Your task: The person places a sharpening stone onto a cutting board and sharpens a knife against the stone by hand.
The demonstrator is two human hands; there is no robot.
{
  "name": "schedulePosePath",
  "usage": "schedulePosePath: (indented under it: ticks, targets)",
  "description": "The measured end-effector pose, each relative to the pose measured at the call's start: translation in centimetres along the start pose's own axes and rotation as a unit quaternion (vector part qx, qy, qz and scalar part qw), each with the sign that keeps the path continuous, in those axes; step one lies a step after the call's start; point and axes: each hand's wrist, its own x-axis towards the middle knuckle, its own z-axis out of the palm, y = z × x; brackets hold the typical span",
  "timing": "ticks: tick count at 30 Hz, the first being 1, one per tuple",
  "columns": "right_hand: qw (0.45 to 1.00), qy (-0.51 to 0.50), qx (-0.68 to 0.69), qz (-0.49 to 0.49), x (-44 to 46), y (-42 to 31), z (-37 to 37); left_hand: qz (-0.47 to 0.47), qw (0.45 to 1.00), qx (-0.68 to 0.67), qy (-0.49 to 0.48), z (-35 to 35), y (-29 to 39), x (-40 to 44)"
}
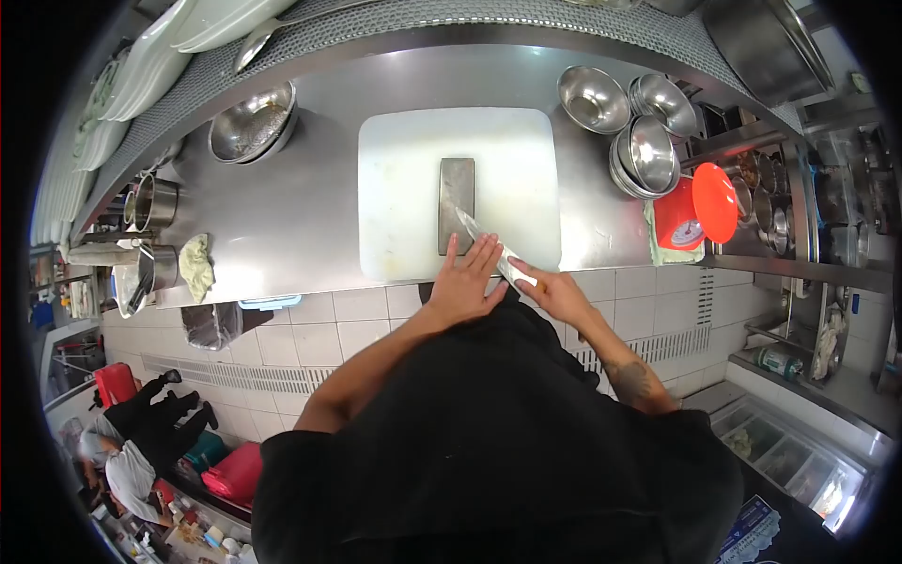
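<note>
From my end of the feed, I am looking at a knife [472,226] lying slantwise over a grey stone [458,193], its tip pointing forward and to the left. The stone is resting lengthwise on a white cutting board [399,188], near its middle. The right hand [558,295] is closing around the knife's handle end, while the left hand [464,284] is grasping nothing, its fingers stretching out over the blade.

I am judging the knife to be fairly light and stiff, with an edge that is calling for care; the handle is offering the safe hold, and fingers on the blade are best pressing only its flat. The stone I am taking as heavy, hard and brittle if dropped, probably slippery when wet, so I am favouring its long sides for lifting.

The left fingers are covering part of the blade, so I am not seeing the edge there. Metal bowls [595,100] and a red scale [674,214] are crowding the counter [315,202] on the right; a crumpled cloth [196,268] is lying well off to the left. Along the far side, a shelf [423,23] is limiting forward reach.
</note>
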Motion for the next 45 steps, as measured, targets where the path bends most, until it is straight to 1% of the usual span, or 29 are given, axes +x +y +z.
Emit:
schedulePosePath:
  ticks: [1,2,4,6,7,8,10,12,13,15,16,18,19,20,22,24,27,28,29,30,31,33,35,37,39,40,42,44,45]
  targets:
    - [0.996,-0.050,0.021,0.070,-0.6,-1.4,-0.9,-0.008,1.000,-0.010,-0.001,0.1,0.7,-0.4]
    - [0.957,-0.166,0.018,0.235,1.3,-3.3,-2.7,-0.007,1.000,-0.014,-0.006,0.4,0.2,-0.2]
    - [0.984,-0.092,-0.022,0.150,3.9,1.6,-0.1,0.015,0.997,0.072,0.032,1.2,-3.8,2.9]
    - [0.980,-0.081,-0.030,0.179,9.1,1.4,-0.4,0.016,0.997,0.074,0.024,0.3,-8.0,6.8]
    - [0.987,-0.051,-0.009,0.150,11.0,2.4,0.0,0.021,0.997,0.074,0.023,-0.5,-9.4,8.6]
    - [0.983,-0.075,-0.019,0.169,12.6,1.2,-1.0,0.011,0.997,0.082,0.007,-1.3,-10.3,9.8]
    - [0.985,-0.062,-0.005,0.160,10.8,0.8,-0.5,0.007,0.996,0.089,-0.013,-0.9,-9.6,9.4]
    - [0.989,-0.046,0.003,0.141,8.6,0.0,-0.6,0.006,0.996,0.083,0.032,0.8,-6.8,6.3]
    - [0.988,-0.063,0.010,0.141,5.4,-0.8,-0.7,0.016,0.993,0.114,0.023,1.3,-4.6,4.0]
    - [0.984,-0.089,0.028,0.154,0.7,-2.0,-0.8,-0.011,0.999,0.029,-0.019,-0.2,0.3,0.2]
    - [0.980,-0.096,0.039,0.169,-1.0,-2.6,-0.8,-0.006,1.000,0.007,-0.012,-0.3,0.8,-0.1]
    - [0.989,-0.078,0.006,0.129,0.6,-0.9,-0.1,-0.003,1.000,-0.015,-0.011,-0.3,0.1,-0.1]
    - [0.994,-0.057,-0.032,0.093,1.8,0.3,0.1,0.008,1.000,0.023,-0.004,0.0,-2.0,1.6]
    - [0.972,-0.119,-0.050,0.197,4.8,-0.5,-0.8,0.020,0.998,0.062,0.007,0.2,-4.1,3.7]
    - [0.981,-0.086,-0.044,0.166,9.3,0.3,-0.6,0.002,0.999,0.052,0.004,-0.4,-7.8,7.3]
    - [0.985,-0.070,-0.032,0.158,10.3,0.4,-0.2,0.012,0.998,0.067,0.007,-0.6,-9.1,8.1]
    - [0.990,-0.052,-0.036,0.129,7.1,0.3,0.7,0.018,0.997,0.072,0.012,0.2,-6.9,5.8]
    - [0.980,-0.107,-0.033,0.165,4.9,-1.0,-0.2,0.029,0.995,0.090,0.035,0.6,-4.8,3.7]
    - [0.996,-0.042,0.006,0.077,1.8,-0.5,0.6,0.031,0.997,0.059,0.047,1.4,-2.8,1.4]
    - [0.999,0.014,-0.046,-0.022,-0.5,-0.4,1.0,0.009,1.000,0.025,-0.005,-0.2,-0.1,0.0]
    - [0.991,-0.066,0.019,0.119,-2.0,-3.0,-0.2,0.018,1.000,0.003,-0.023,-0.3,1.0,-1.1]
    - [0.981,-0.084,0.033,0.171,-1.5,-3.2,-0.4,0.014,0.999,0.016,-0.026,-0.3,0.9,-0.7]
    - [0.999,-0.009,-0.016,0.040,2.0,0.9,1.3,0.012,0.999,0.044,-0.012,0.7,-2.5,2.2]
    - [0.965,-0.121,-0.049,0.228,8.0,-1.9,-0.8,0.005,0.996,0.086,0.006,0.5,-6.6,6.2]
    - [0.977,-0.054,0.031,0.205,10.8,-1.2,-0.5,0.022,0.996,0.089,-0.003,-0.3,-10.0,9.1]
    - [0.976,-0.051,0.033,0.208,10.1,-0.8,0.2,0.025,0.996,0.089,-0.006,-0.3,-9.8,8.5]
    - [0.990,-0.021,0.003,0.140,8.7,-0.1,1.1,0.028,0.998,0.053,-0.011,-0.4,-8.9,7.4]
    - [0.966,-0.112,-0.009,0.232,4.4,-2.6,0.1,0.033,0.996,0.085,-0.004,1.0,-5.1,3.4]
    - [0.995,-0.013,-0.032,0.098,0.7,-1.9,1.5,0.024,0.998,0.049,-0.007,1.6,-3.0,1.1]
